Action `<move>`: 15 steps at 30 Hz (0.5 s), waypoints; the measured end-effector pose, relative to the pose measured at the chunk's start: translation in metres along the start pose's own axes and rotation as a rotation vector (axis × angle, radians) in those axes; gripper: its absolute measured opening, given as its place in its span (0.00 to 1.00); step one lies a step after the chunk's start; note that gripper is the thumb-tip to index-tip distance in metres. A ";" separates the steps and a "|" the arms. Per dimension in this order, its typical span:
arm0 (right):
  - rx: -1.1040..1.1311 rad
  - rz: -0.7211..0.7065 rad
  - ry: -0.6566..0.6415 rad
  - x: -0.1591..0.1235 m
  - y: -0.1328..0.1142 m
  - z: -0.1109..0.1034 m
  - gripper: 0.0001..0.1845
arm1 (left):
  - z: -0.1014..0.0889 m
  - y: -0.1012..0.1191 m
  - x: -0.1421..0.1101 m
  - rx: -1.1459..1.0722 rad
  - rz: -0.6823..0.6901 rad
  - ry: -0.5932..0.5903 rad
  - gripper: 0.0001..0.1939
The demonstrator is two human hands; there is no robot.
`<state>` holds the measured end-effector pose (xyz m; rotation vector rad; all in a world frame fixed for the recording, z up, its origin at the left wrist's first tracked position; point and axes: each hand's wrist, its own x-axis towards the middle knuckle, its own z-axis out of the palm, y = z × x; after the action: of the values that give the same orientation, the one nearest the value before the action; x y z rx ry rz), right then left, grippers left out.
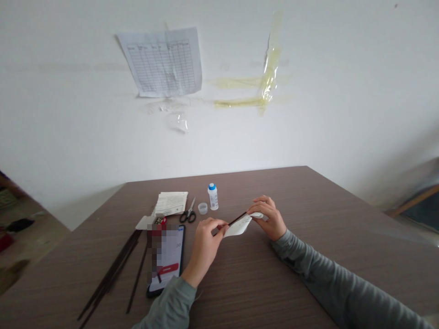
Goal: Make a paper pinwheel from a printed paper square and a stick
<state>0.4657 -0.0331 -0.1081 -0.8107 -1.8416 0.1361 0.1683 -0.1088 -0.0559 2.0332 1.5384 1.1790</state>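
Observation:
A small sheet of white paper (238,227) with faint print is held above the table between both my hands. Along its upper edge runs a thin dark strip (238,219). My left hand (206,240) pinches the near left corner between thumb and fingertips. At the other end, my right hand (269,218) has its thumb and fingers closed on the paper, which bends there. Beyond the hands stands a white bottle (213,200) with a blue top, and a clear round cap (202,208) lies beside it.
Black-handled scissors (187,216) lie by a stack of printed papers (172,201). A phone (174,256) with a lit screen is left of my left hand, near several long dark sticks (111,269). A white wall (233,141) with a taped sheet (164,64) rises behind the brown table (329,228).

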 end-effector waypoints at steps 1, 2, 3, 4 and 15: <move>0.003 -0.002 -0.004 0.000 0.000 0.000 0.13 | 0.000 0.001 0.000 0.000 -0.005 0.001 0.12; 0.004 0.000 -0.008 0.000 0.000 -0.001 0.12 | 0.000 0.001 0.000 0.000 -0.008 0.001 0.12; 0.002 0.005 -0.013 0.000 0.000 -0.001 0.11 | 0.000 0.001 0.000 0.000 -0.009 0.000 0.12; 0.000 0.013 -0.017 0.000 0.000 -0.001 0.11 | 0.000 0.002 0.000 0.002 -0.008 0.000 0.12; -0.022 -0.019 0.025 -0.003 0.001 0.003 0.11 | 0.001 0.002 -0.001 0.041 0.029 0.020 0.13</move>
<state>0.4640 -0.0329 -0.1119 -0.8069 -1.8295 0.0937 0.1702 -0.1107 -0.0552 2.0825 1.5594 1.1918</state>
